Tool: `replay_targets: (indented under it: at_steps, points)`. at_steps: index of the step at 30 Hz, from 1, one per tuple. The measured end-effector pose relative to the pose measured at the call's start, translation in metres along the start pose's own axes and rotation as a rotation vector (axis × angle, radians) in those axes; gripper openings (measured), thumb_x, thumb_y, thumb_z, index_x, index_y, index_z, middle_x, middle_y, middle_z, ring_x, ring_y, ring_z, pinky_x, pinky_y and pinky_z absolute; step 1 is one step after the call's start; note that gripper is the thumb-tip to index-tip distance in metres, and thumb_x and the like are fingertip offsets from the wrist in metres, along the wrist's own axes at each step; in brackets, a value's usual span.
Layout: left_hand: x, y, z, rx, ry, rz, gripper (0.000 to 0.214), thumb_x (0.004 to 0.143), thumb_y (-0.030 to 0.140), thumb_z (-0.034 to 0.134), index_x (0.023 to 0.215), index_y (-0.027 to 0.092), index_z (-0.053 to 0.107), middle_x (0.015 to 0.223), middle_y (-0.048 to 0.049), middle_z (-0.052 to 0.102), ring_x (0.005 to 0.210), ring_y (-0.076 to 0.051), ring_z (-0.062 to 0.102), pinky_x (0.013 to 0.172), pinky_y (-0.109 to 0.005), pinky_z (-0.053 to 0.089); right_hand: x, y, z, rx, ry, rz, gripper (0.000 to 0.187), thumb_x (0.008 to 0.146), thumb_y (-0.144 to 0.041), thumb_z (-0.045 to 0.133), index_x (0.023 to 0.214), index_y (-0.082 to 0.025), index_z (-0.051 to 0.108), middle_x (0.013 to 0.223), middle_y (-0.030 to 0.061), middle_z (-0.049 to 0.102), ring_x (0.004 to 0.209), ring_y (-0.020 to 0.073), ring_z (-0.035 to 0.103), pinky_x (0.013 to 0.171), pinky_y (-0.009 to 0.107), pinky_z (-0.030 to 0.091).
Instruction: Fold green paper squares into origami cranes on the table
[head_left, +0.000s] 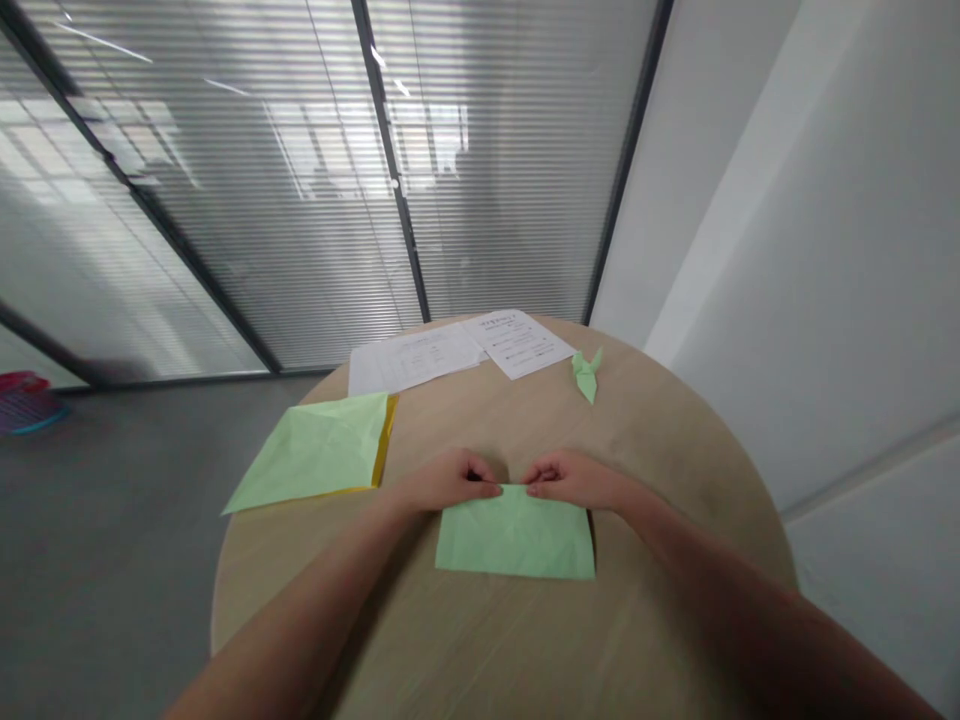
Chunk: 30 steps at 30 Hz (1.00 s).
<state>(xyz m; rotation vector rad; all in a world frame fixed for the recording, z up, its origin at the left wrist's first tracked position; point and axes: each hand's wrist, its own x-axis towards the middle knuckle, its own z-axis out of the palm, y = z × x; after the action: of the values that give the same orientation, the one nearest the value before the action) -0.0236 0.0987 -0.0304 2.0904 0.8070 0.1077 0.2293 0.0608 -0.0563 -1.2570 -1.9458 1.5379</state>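
A light green sheet of paper [517, 538] lies flat in front of me on the round wooden table [660, 440]. My left hand [448, 478] pinches its far edge from the left, fingers curled. My right hand [571, 477] pinches the same edge from the right. The two hands almost meet at the middle of that edge.
A stack of green paper with a yellow sheet beneath [322, 450] lies at the left of the table. Two printed white sheets [457, 352] rest at the far side. A small folded green paper figure [587, 373] sits at the far right. Glass walls with blinds stand behind.
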Motion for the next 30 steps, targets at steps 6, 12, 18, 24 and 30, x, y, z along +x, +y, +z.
replay_targets:
  at_steps: [6,12,18,24,30]
  points:
    - [-0.009,0.000,0.001,0.081,0.036,-0.014,0.034,0.091,0.039,0.054,0.069,0.016,0.066,0.059,0.0028,0.051,0.056,-0.010,0.042,0.051,-0.023,0.030,-0.004,-0.003,0.003,-0.095,0.037,-0.023,0.021,0.085,-0.037,0.065,0.079,-0.017,0.067,0.068,-0.0006,0.063,0.059,0.0110,0.052,0.053,0.022,0.036]
    - [-0.005,-0.003,0.006,0.028,0.189,-0.084,0.029,0.084,0.041,0.061,0.073,0.015,0.070,0.067,0.0000,0.062,0.061,-0.012,0.050,0.056,-0.024,0.036,-0.009,-0.008,0.008,-0.347,0.180,-0.080,0.022,0.090,-0.033,0.059,0.079,-0.017,0.069,0.071,0.0004,0.067,0.065,0.0127,0.056,0.057,0.023,0.034]
    - [-0.004,-0.004,0.004,0.059,0.239,-0.078,0.033,0.088,0.038,0.052,0.068,0.016,0.065,0.062,0.0024,0.056,0.058,-0.011,0.046,0.054,-0.025,0.031,-0.014,-0.016,0.011,-0.661,0.329,-0.060,0.022,0.094,-0.033,0.057,0.082,-0.019,0.068,0.077,0.0017,0.070,0.069,0.0139,0.059,0.059,0.026,0.030]
    - [-0.005,0.003,0.007,0.200,0.311,-0.153,0.025,0.087,0.032,0.053,0.073,0.018,0.069,0.069,-0.0003,0.066,0.065,-0.015,0.056,0.058,-0.026,0.035,-0.013,-0.014,0.015,-0.788,0.395,-0.089,0.019,0.094,-0.030,0.056,0.083,-0.019,0.067,0.081,0.0024,0.070,0.074,0.0154,0.059,0.062,0.028,0.031]
    - [-0.007,0.006,0.009,0.509,0.400,-0.139,0.021,0.089,0.030,0.056,0.084,0.020,0.074,0.083,-0.0045,0.072,0.078,-0.020,0.063,0.068,-0.030,0.044,-0.003,-0.010,0.019,-0.916,0.500,-0.095,0.025,0.096,-0.034,0.055,0.080,-0.019,0.066,0.083,0.0045,0.069,0.078,0.0171,0.059,0.066,0.029,0.034]
